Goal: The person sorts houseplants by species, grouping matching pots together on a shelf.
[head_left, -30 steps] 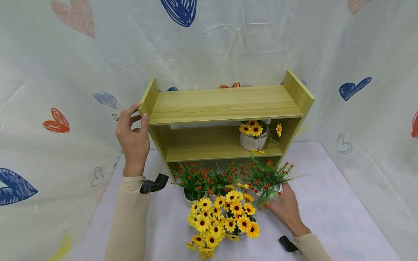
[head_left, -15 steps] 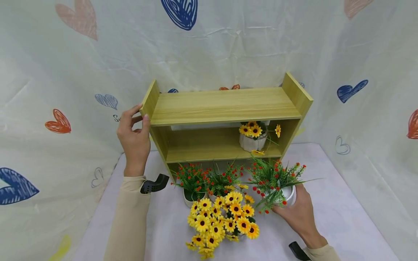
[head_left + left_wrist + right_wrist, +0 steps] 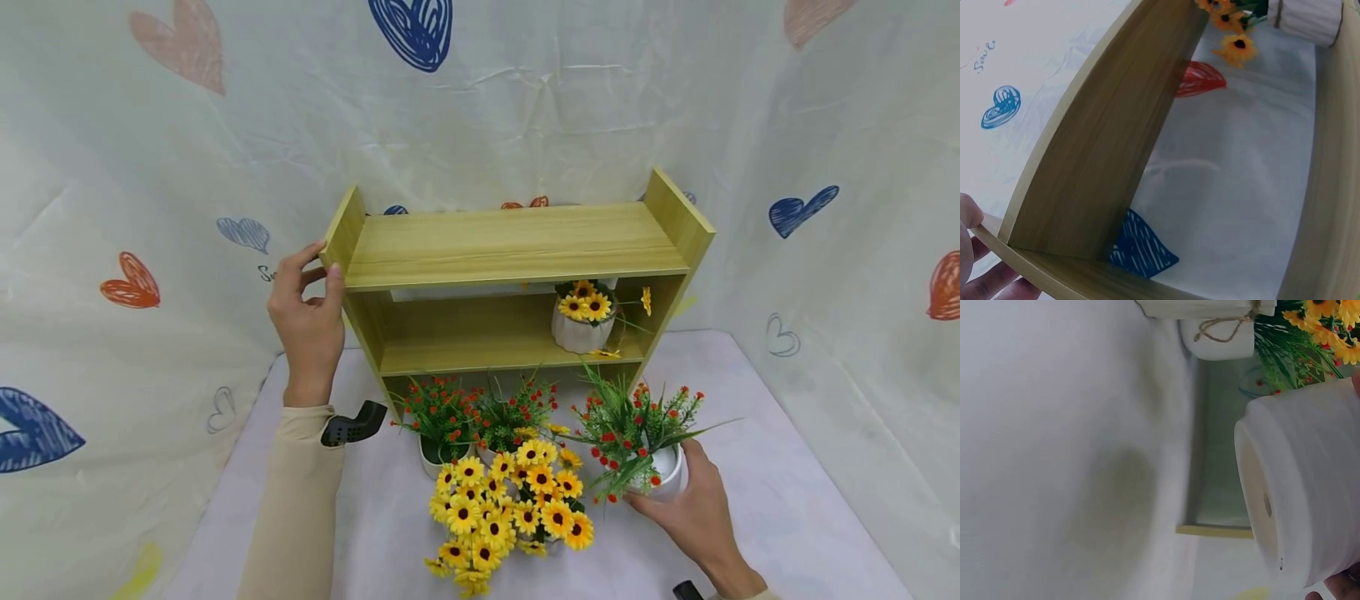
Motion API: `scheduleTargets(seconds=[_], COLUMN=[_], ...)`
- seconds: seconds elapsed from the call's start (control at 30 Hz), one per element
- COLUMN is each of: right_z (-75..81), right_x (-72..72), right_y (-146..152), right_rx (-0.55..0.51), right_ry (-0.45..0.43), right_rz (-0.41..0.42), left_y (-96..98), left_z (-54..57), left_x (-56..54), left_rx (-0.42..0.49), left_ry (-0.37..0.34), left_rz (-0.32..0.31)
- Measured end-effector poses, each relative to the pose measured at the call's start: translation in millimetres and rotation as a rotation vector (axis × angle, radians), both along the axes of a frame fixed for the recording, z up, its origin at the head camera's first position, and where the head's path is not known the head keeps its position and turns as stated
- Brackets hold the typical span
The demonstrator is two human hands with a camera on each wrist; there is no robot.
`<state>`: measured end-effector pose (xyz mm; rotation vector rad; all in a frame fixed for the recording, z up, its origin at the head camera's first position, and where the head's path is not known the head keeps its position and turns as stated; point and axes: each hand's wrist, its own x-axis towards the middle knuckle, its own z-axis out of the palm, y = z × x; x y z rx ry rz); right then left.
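Note:
My left hand (image 3: 307, 325) grips the upper front edge of the left side panel of a light wooden shelf (image 3: 517, 242), thumb on one face and fingers on the other. In the left wrist view, fingertips (image 3: 997, 281) touch that panel (image 3: 1035, 275). To the right, in front of the shelf, my right hand (image 3: 697, 508) holds a white pot (image 3: 672, 473) of grass with small red flowers (image 3: 630, 433). The right wrist view shows the pot's underside (image 3: 1260, 494), raised off the table and tilted; little of the hand shows there.
A sunflower pot (image 3: 581, 329) stands at the right of the middle shelf. Two red-flowered plants, one of them in a pale pot (image 3: 435, 462), stand before the shelf. Yellow sunflowers (image 3: 495, 517) crowd nearer the front. A heart-print cloth (image 3: 487, 125) hangs behind.
My right hand has moved right and slightly toward me with the red-flowered pot, away from the neighbouring plants. My left hand stays on the shelf's side panel.

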<state>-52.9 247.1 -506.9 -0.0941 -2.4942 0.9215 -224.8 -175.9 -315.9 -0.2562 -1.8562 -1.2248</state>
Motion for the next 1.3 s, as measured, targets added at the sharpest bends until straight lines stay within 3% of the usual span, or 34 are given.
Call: scheduleTargets(seconds=[0.3, 0.6, 0.97, 1.3], right_z=[-6.3, -2.1, 2.2, 8.7], right_x=[1.1, -0.4, -13.0, -24.7], right_y=[-1.7, -2.2, -3.3, -8.6], right_rx=[-0.026, -0.096, -0.152, -0.239], right_ry=[-0.003, 0.036, 0.225, 0.312], right_rz=[0.022, 0.055, 0.143, 0.287], left_y=[0.5, -0.4, 0.5, -0.6], left_z=[0.5, 0.7, 1.5, 0.6], left_x=[-0.7, -0.7, -1.3, -1.5], left_rx=[-0.003, -0.036, -0.012, -0.026], left_ry=[0.003, 0.013, 0.000, -0.003], left_rz=[-0.002, 0.010, 0.015, 0.024])
